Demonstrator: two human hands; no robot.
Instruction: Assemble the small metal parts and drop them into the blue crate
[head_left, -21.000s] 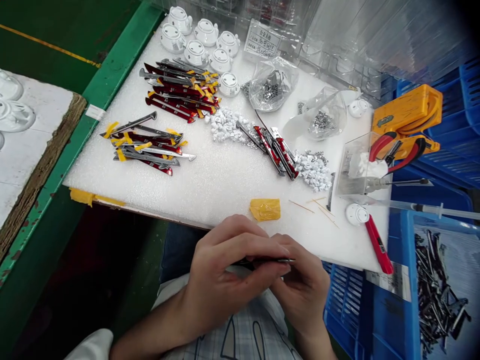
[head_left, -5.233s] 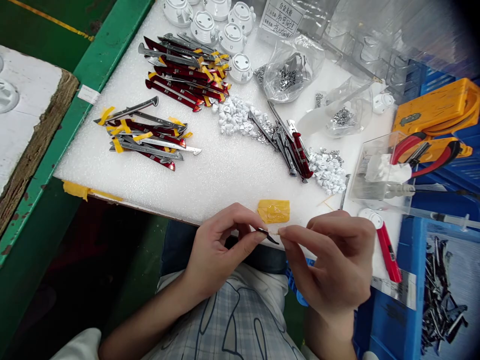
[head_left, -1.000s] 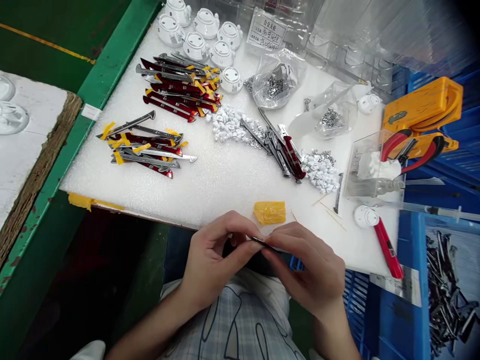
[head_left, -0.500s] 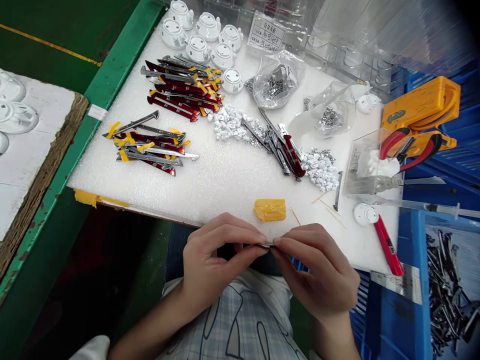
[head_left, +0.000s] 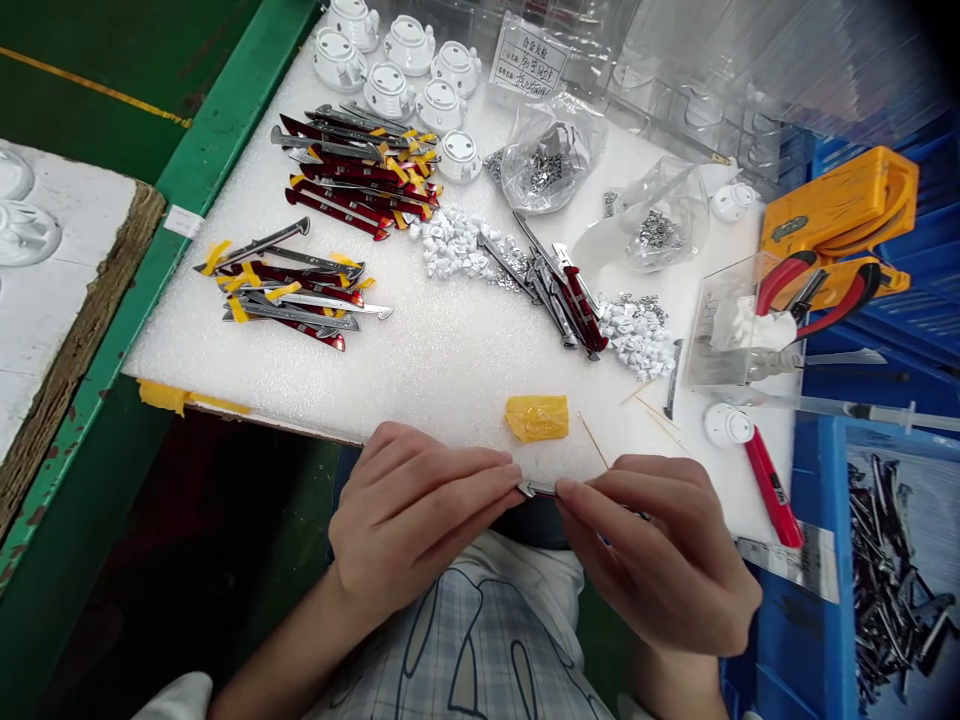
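Note:
Between my hands, just past the table's front edge, is a small dark metal strip (head_left: 538, 490) with a shiny pointed end. My left hand (head_left: 424, 520) pinches its left end, fingers pressed together. The right end sits between the thumb and forefinger of my right hand (head_left: 660, 545); most of the strip is hidden by the fingers. Beyond them a yellow taped block (head_left: 537, 417) lies on the white foam top (head_left: 427, 370). A thin wooden stick (head_left: 593, 441) lies right of the block, close to my right fingers.
Red and silver strips with yellow tape (head_left: 292, 285) lie left; loose strips (head_left: 562, 290) and white bits (head_left: 637, 338) sit mid-right. White cup-like parts (head_left: 409, 45) stand at the back. Right are a clear box (head_left: 712, 350), a red marker (head_left: 772, 490) and a blue bin (head_left: 802, 640).
My left hand has shifted left and turned flatter, and my right hand has moved right. More of the strip shows between them. The view has shifted slightly.

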